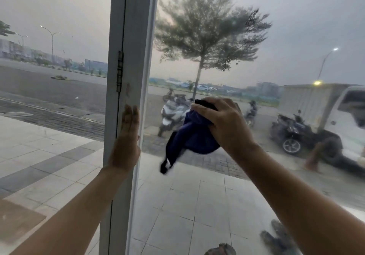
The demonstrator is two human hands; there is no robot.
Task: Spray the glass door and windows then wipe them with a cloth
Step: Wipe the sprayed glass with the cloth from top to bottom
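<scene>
I see the dark blue cloth (194,136) bunched against the glass pane (197,195), its loose end hanging, gripped in the curled fingers of the right hand (223,124). The left hand (128,136) lies flat, fingers straight, on the white door frame (138,47) beside the pane.

Street-front commercial unit, seen from inside through a glazed door with a white hinged frame (126,57). Beyond the frame: tiled forecourt (187,205), parked scooters (171,112), box truck (324,104), open paved lot.

Head camera faces the glass (256,67) close up.
</scene>
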